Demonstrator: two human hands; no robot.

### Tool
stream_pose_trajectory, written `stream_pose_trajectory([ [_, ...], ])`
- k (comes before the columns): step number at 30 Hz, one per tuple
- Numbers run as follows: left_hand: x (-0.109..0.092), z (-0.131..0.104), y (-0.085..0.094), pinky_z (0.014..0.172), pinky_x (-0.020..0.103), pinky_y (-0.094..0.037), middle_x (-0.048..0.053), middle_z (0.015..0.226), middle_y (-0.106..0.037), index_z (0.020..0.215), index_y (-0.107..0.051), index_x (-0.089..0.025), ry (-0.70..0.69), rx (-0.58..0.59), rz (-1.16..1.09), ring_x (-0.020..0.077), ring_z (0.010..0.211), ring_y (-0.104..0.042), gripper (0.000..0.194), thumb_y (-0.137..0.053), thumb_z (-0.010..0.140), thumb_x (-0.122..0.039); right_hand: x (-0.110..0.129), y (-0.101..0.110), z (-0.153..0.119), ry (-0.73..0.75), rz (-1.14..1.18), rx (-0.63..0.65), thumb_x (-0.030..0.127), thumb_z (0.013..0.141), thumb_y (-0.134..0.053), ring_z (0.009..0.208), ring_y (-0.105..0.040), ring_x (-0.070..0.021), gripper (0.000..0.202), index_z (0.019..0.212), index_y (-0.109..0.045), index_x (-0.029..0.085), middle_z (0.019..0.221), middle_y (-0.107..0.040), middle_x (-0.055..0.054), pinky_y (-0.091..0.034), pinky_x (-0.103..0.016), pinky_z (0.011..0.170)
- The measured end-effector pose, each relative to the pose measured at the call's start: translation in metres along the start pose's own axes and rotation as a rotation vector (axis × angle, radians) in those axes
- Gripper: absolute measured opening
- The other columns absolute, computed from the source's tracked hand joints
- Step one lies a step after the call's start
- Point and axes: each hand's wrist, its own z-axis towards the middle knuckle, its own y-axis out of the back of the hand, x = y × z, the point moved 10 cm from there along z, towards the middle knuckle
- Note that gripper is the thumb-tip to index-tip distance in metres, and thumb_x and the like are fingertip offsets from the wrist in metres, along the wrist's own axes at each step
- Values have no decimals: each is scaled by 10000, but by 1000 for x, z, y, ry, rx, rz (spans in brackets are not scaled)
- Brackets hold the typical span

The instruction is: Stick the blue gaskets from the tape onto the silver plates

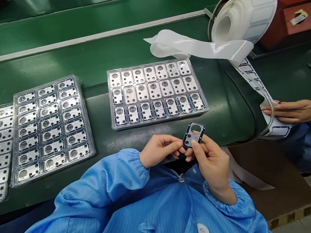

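2 bare hands flank 1 dark-edged plate before a filled tray; its long axis slants away rightward. The right hand pinches it, nearly closed; the left hand, half-curled, reaches its near-left corner, contact unclear.

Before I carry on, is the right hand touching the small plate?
Touching. The head view shows the right hand with its thumb laid over the lower edge of the small plate, covering part of its face.
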Motion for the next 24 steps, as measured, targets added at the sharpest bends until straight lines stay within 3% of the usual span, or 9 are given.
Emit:
stream_pose_trajectory([
  [12, -8, 0, 1, 627, 228, -510, 39, 712, -700, 830, -705, -88, -100, -7, 33, 76, 592, -577, 527, -778, 704, -595, 9, -2, -1, 45, -15, -31, 374, 953, -602, 509, -644, -102, 329, 1215, -663, 184, 633, -691, 35, -575, -210, 556],
  [24, -9, -3, 1, 623, 226, -505, 52, 727, -708, 818, -741, -90, -98, -23, 3, 75, 592, -555, 481, -805, 692, -549, 10, -1, 0, 39, -38, -59, 409, 930, -619, 511, -639, -107, 340, 1175, -687, 183, 617, -672, 32, -573, -209, 552],
])
